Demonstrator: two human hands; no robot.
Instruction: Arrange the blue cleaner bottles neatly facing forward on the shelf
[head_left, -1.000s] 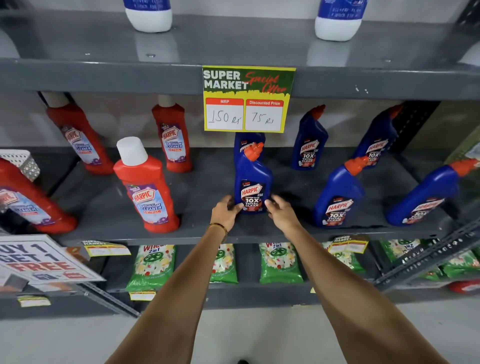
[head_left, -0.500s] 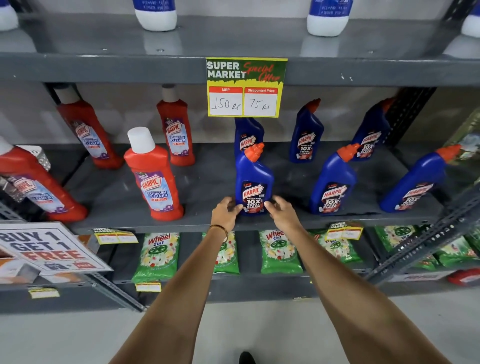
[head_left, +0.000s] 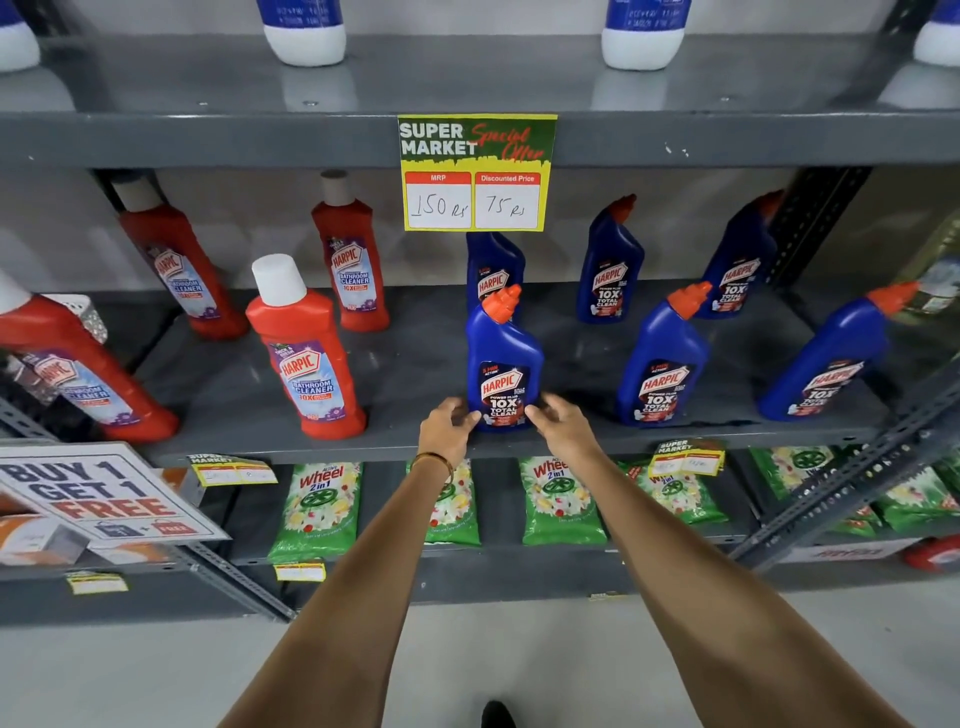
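Note:
Several blue Harpic cleaner bottles with orange caps stand on the grey middle shelf (head_left: 410, 364). The front centre blue bottle (head_left: 503, 358) stands upright near the shelf's front edge with its label towards me. My left hand (head_left: 448, 428) presses its fingertips on the left of the bottle's base, and my right hand (head_left: 562, 423) does the same on the right. Two more front bottles (head_left: 663, 364) (head_left: 826, 358) lean with their labels towards me. Behind them stand three back-row bottles (head_left: 493, 270) (head_left: 609, 270) (head_left: 737, 265).
Red Harpic bathroom cleaner bottles (head_left: 306, 353) fill the shelf's left half. A yellow price sign (head_left: 475, 171) hangs from the upper shelf edge and covers the top of the back centre bottle. Green detergent packs (head_left: 317, 509) lie on the shelf below. A "Buy 1 Get 1 Free" board (head_left: 98, 493) juts out at the left.
Both hands stay at the base of the front centre blue bottle, which keeps its place. The view has drifted slightly, with the shelf a little higher in frame.

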